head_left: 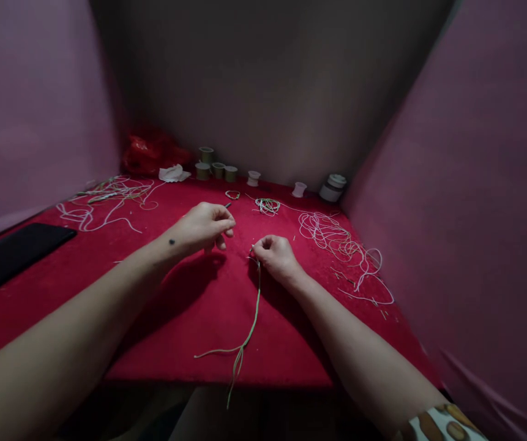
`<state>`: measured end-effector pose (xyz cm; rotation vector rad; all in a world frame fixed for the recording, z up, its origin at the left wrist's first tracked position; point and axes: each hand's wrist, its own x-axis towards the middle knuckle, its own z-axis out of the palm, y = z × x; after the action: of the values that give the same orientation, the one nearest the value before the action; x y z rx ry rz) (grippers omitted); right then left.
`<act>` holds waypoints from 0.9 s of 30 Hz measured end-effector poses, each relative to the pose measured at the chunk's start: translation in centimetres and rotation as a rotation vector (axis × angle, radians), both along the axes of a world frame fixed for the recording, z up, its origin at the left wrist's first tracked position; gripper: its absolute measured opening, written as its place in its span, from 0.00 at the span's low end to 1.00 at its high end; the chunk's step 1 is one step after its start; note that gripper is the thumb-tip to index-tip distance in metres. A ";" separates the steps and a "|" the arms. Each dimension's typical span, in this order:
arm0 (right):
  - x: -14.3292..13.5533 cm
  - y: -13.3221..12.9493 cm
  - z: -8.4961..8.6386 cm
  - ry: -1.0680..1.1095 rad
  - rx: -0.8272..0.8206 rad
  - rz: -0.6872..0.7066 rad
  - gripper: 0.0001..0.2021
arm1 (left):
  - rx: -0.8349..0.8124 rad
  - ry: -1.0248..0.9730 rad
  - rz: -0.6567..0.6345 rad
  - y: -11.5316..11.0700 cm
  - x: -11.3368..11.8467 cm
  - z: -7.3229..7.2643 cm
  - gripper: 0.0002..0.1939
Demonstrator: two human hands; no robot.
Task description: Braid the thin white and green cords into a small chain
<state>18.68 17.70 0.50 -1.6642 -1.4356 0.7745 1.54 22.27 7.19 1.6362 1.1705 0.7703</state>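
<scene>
One pale green cord (258, 299) in the right hand (275, 256).

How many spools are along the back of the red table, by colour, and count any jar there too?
Green spools: 4
White spools: 2
White-lidded jar: 1
Total: 7

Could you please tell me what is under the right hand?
Red cloth, darkened by shadow, shows around and below the right hand. A green cord runs from its fingers across this cloth. Whatever lies directly beneath is covered.
</scene>
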 end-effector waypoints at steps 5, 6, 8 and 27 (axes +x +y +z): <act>0.3 -0.5 0.0 0.064 -0.017 0.006 0.07 | -0.251 -0.089 -0.099 0.6 1.1 -3.9 0.06; 0.3 -0.7 0.1 0.073 0.009 0.005 0.06 | -0.268 -0.107 -0.113 0.5 1.3 -4.3 0.06; 0.2 -0.9 0.2 0.099 0.085 0.008 0.04 | -0.300 -0.145 -0.146 0.4 1.4 -4.8 0.06; -0.1 -1.9 1.0 1.216 -0.326 0.521 0.10 | -0.198 -0.420 -0.345 -0.9 -0.2 -3.0 0.07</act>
<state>18.61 15.84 1.54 -0.6451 -0.8150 1.9419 1.36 21.41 4.20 1.3759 0.6245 0.7053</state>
